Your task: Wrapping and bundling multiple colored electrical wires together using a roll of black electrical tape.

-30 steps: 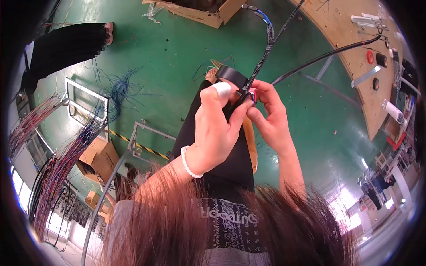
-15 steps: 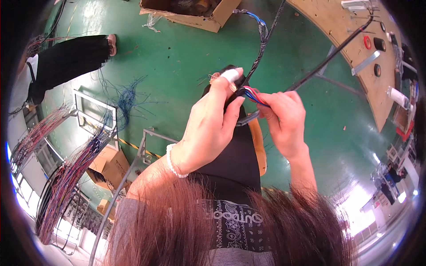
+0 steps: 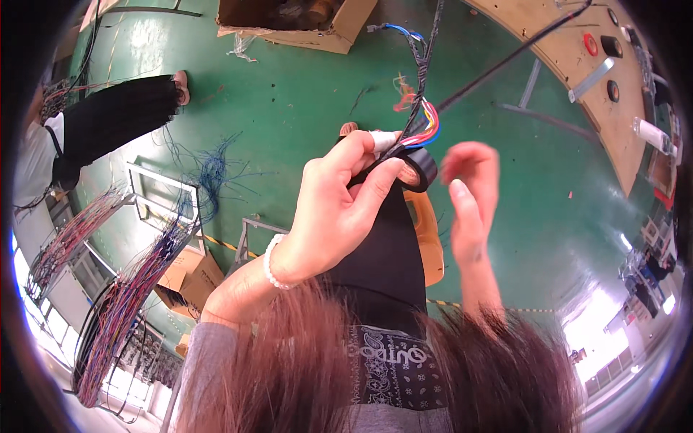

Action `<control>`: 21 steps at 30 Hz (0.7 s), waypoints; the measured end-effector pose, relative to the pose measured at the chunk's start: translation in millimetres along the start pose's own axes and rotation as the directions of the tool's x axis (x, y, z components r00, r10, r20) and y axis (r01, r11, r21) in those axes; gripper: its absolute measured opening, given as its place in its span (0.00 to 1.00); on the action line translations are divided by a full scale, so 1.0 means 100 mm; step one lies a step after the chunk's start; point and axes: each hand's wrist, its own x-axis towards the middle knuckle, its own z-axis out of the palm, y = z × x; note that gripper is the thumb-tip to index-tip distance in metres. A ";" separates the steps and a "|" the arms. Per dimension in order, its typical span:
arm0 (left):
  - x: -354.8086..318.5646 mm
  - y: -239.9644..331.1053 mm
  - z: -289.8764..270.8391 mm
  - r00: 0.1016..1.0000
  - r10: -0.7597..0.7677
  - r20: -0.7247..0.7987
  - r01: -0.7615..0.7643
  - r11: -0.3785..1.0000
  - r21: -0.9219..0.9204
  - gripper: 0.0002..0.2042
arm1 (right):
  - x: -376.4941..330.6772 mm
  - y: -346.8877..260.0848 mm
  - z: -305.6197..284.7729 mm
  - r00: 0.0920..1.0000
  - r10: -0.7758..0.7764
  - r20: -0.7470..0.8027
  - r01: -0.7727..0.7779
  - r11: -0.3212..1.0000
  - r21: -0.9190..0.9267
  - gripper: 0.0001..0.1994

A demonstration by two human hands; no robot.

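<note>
My left hand [image 3: 345,195] is closed on a black-taped wire harness [image 3: 421,76], with the thumb and index finger pinching it. A white wrap covers the tip of one finger. Just beyond the thumb, a roll of black tape [image 3: 426,167] hangs against the harness. From the pinched spot, loose red, yellow, white and blue wires [image 3: 432,124] bow out to the right. One harness branch ends in blue wires with a small dark connector [image 3: 373,29]. My right hand [image 3: 471,191] is apart from the harness, its fingers loosely curved, thumb separate, nothing in them.
At the upper right stands a wooden board [image 3: 577,86] with tape rolls and a metal bracket. An open cardboard box [image 3: 289,32] lies at the top. Wire bundles [image 3: 133,289] hang on frames at the left, near another person's leg [image 3: 123,94]. A yellow-orange object [image 3: 427,242] is below my hands.
My right hand has let go of the coloured wires and moved slightly away, opening. The wires now bow outward, and the tape roll has come into sight by my left thumb.
</note>
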 end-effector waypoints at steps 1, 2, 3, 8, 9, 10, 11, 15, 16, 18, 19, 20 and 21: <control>0.00 0.01 0.00 1.000 0.006 0.010 -0.006 1.000 0.031 0.09 | -0.05 -0.14 0.11 0.987 0.138 0.086 -0.145 0.986 0.083 0.19; -0.01 -0.01 0.01 1.000 0.006 0.020 -0.007 0.999 0.032 0.09 | -0.07 -0.10 0.18 0.977 0.172 0.127 -0.182 0.981 0.065 0.17; -0.03 -0.03 0.00 1.000 -0.011 0.011 0.011 1.000 0.017 0.09 | -0.10 -0.04 0.23 0.964 0.206 0.167 -0.216 0.975 0.046 0.14; 0.01 -0.03 -0.24 0.970 -0.157 0.184 0.120 0.973 0.200 0.07 | -0.28 -0.21 0.40 0.983 -0.081 0.167 0.150 0.875 -0.460 0.13; 0.00 -0.07 -0.27 0.971 -0.151 0.185 0.113 0.973 0.202 0.07 | -0.27 -0.34 0.42 0.956 -0.150 0.252 0.271 0.777 -0.567 0.12; 0.00 -0.13 -0.30 0.982 0.041 0.187 -0.117 0.899 0.421 0.06 | -0.26 -0.46 0.46 0.950 -0.126 0.284 0.272 0.781 -0.562 0.12; 0.03 -0.17 -0.31 0.946 0.228 0.231 -0.323 0.725 0.608 0.06 | -0.17 -0.57 0.44 0.949 -0.135 0.285 0.279 0.780 -0.560 0.12; -0.03 -0.22 -0.30 0.839 0.425 0.340 -0.541 0.582 0.607 0.11 | 0.39 -0.95 0.46 0.888 0.003 0.460 0.185 0.913 -0.363 0.10; -0.07 -0.21 -0.27 0.867 0.379 0.325 -0.494 0.561 0.664 0.13 | 0.63 -0.89 0.51 0.878 -0.018 0.478 0.258 0.860 -0.441 0.09; -0.01 -0.12 -0.20 0.942 0.269 0.202 -0.336 0.709 0.621 0.07 | 0.85 -0.84 0.63 0.879 -0.035 0.475 0.320 0.782 -0.535 0.09; 0.00 -0.14 -0.22 0.974 0.195 0.111 -0.224 0.803 0.553 0.07 | 0.89 -0.80 0.72 0.874 -0.200 0.442 0.457 0.648 -0.610 0.09; 0.01 -0.12 -0.25 0.975 0.191 0.116 -0.223 0.802 0.555 0.07 | 0.90 -0.75 0.77 0.833 -0.360 0.421 0.552 0.481 -0.681 0.10; 0.01 -0.08 -0.27 0.998 0.023 0.067 -0.050 0.897 0.439 0.11 | 0.80 -0.66 0.71 0.837 -0.358 0.414 0.545 0.486 -0.683 0.10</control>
